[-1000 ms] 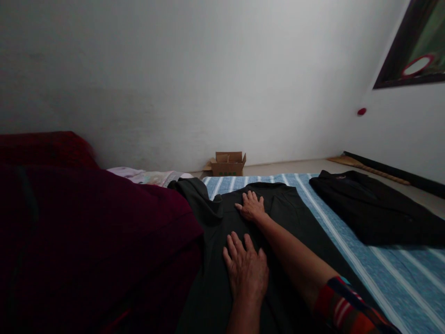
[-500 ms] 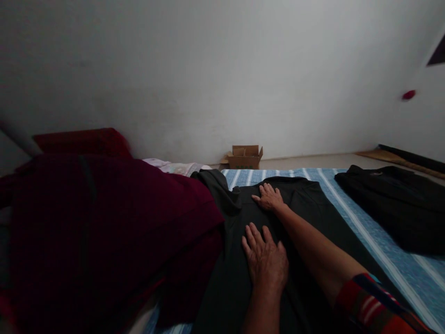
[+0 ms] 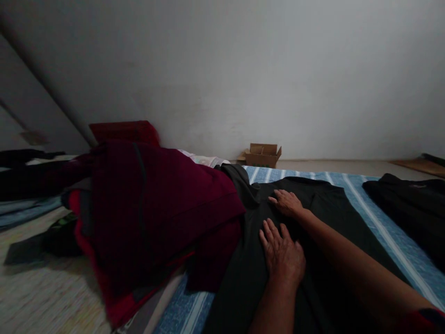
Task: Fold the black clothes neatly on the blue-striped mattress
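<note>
A dark grey garment (image 3: 327, 204) lies spread over a blue striped bed cover (image 3: 375, 218). My left hand (image 3: 283, 255) rests palm down on its near part, with the fingers stretched out. Farther up the cloth, my right hand (image 3: 288, 203) also lies flat, its fingers extended toward the left. Neither hand grips anything. To the left, a bunched grey part (image 3: 243, 183) of the garment meets a large maroon garment (image 3: 167, 195) heaped over other clothes. The lower end of the dark garment runs out of the picture.
A folded black garment (image 3: 410, 204) lies at the right. An open cardboard box (image 3: 263, 157) stands by the wall (image 3: 222, 74). Behind the maroon heap is a red item (image 3: 125, 132). More dark clothes (image 3: 31, 171) lie at far left, near a pale patterned surface (image 3: 45, 297).
The view has turned left, so more clothes at the left show and everything sits farther right in the picture. Both hands stay flat on the dark garment, with little visible shift.
</note>
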A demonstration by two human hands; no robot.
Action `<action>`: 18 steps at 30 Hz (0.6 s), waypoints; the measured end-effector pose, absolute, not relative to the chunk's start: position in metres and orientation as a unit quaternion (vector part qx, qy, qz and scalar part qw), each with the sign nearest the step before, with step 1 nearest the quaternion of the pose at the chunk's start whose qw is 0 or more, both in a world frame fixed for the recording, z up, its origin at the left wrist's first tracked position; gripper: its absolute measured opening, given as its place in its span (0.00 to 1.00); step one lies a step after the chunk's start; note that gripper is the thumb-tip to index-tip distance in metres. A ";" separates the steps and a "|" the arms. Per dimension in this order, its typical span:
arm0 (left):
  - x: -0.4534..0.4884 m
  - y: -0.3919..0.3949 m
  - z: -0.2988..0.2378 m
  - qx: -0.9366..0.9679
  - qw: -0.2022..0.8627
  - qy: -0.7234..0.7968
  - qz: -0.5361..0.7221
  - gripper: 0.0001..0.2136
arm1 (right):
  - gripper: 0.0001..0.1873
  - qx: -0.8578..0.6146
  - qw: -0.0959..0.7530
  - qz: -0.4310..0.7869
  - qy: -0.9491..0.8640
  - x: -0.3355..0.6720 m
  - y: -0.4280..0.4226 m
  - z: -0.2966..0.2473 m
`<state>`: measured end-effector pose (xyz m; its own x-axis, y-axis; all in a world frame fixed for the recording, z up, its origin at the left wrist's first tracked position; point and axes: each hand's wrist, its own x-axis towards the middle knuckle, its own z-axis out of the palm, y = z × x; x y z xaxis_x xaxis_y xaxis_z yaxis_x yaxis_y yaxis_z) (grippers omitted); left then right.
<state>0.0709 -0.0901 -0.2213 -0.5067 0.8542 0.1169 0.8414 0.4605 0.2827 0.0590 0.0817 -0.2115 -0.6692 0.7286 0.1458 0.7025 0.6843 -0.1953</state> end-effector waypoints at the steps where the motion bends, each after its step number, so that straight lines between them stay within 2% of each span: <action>1: 0.071 -0.090 -0.221 0.495 0.025 0.855 0.152 0.29 | 0.24 -0.379 0.106 0.065 -0.917 0.062 0.078 -0.208; 7: 0.072 -0.089 -0.219 0.500 0.046 0.853 0.144 0.30 | 0.22 -0.340 0.148 0.059 -0.927 0.092 0.034 -0.180; 10: 0.071 -0.089 -0.219 0.510 0.031 0.847 0.145 0.31 | 0.22 -0.304 0.165 0.103 -0.932 0.118 -0.005 -0.174; 13: 0.070 -0.088 -0.221 0.529 0.039 0.839 0.123 0.27 | 0.20 -0.220 0.152 0.177 -0.947 0.149 -0.045 -0.172; 18: 0.072 -0.086 -0.219 0.508 0.072 0.852 0.105 0.28 | 0.19 -0.212 0.167 0.182 -0.946 0.194 -0.095 -0.177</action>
